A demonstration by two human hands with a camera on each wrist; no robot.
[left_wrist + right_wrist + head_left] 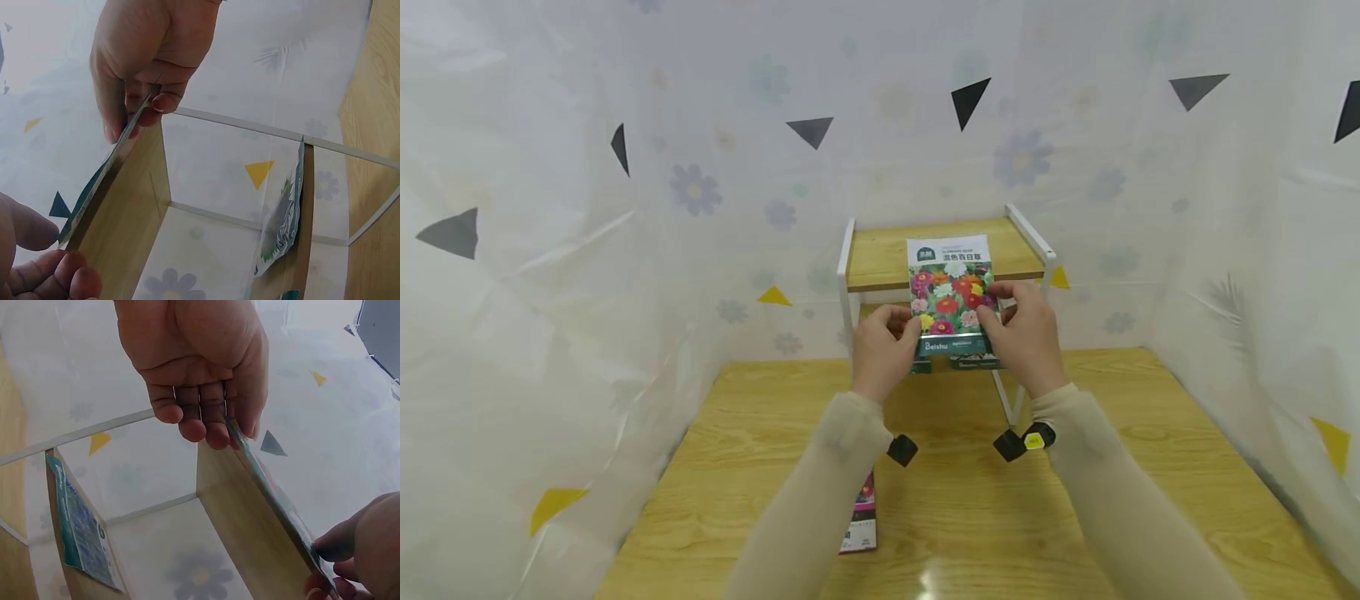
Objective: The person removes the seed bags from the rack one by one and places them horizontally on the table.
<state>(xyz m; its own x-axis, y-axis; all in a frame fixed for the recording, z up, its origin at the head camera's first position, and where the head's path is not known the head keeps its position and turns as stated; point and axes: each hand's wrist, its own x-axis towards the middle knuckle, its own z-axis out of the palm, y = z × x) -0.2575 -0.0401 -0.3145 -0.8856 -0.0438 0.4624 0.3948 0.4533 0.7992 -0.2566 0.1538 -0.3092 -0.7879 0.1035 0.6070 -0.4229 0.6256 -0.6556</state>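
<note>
A seed packet (951,304) with colourful flowers is pinched at its left edge by my left hand (883,346) and at its right edge by my right hand (1026,337). It stands upright before the front edge of the upper shelf (880,250). The left wrist view has the packet (100,178) edge-on between my left hand (153,50) and right hand (37,250). From the right wrist, the packet (278,503) spans my right hand (200,362) and left hand (378,540). Whether it touches the shelf, I cannot tell.
On the lower level, two packets (921,365) (976,362) lean partly hidden behind the held one; one shows purple flowers (84,525). A pink-and-white packet (861,533) lies on the wooden table (760,433), partly under my left sleeve. Patterned sheeting (722,83) surrounds the table.
</note>
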